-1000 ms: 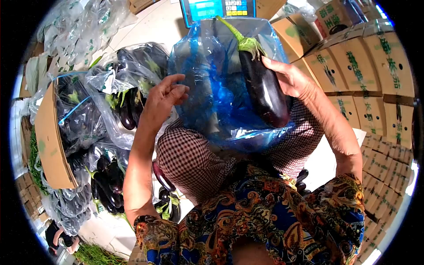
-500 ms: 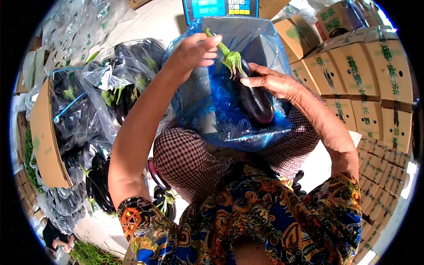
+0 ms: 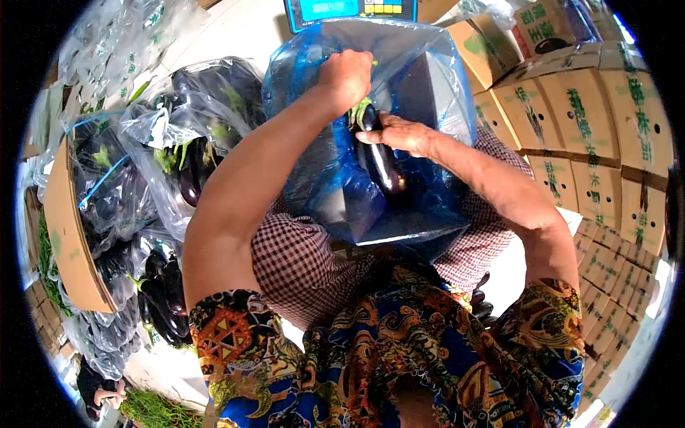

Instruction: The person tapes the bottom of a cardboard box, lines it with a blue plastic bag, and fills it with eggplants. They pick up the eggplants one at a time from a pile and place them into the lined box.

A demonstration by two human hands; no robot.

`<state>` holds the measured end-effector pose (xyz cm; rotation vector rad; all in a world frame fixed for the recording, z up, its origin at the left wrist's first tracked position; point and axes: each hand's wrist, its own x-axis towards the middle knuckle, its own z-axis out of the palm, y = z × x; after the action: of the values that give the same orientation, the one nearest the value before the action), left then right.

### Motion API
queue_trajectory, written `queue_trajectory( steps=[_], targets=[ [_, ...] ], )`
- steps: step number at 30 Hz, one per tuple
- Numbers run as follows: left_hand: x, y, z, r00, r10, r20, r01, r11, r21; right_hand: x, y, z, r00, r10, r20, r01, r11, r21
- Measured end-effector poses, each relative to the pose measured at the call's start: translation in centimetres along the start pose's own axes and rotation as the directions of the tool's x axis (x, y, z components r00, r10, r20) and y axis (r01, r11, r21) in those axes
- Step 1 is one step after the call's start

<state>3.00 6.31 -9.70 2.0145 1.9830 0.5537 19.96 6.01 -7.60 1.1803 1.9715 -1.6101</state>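
Note:
A dark purple eggplant with a green cap lies inside a blue plastic bag, which lines a box between my knees. My left hand is closed around the eggplant's stem at the upper end, hiding most of it. Fingers of my right hand grip the upper part of the eggplant's body from the right side. The bag's edges spread out over the box's rim.
Beyond the box stands a blue digital scale. On the left are clear bags of eggplants, a cardboard flap and loose eggplants. Stacked cartons line the right. Another person's hand shows at lower left.
Both hands have lowered the eggplant deeper into the lined box, moving it slightly left. My left hand has turned, its back now facing up.

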Motion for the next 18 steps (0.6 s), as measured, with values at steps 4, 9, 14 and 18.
queue_trajectory(
  steps=[4,9,14,18],
  targets=[
    [-0.5,-1.0,0.3,0.976,0.203,0.076,-0.216,0.945,0.246,2.1,-1.2,1.5,0.993,0.096,0.067,-0.103,0.989,0.109],
    [-2.1,-1.4,1.1,0.840,0.470,-0.270,-0.523,0.834,-0.177,7.9,5.1,4.3,0.977,0.190,0.100,-0.202,0.971,0.126],
    [-13.5,-4.1,-9.4,0.900,-0.143,-0.412,0.009,0.950,-0.311,10.1,8.8,4.9,0.995,-0.022,0.096,0.024,0.999,-0.021],
    [-26.7,-17.7,-4.8,0.447,-0.813,-0.374,0.460,0.567,-0.684,11.6,10.1,5.3,0.986,-0.051,0.156,0.083,0.975,-0.205]
  ],
)
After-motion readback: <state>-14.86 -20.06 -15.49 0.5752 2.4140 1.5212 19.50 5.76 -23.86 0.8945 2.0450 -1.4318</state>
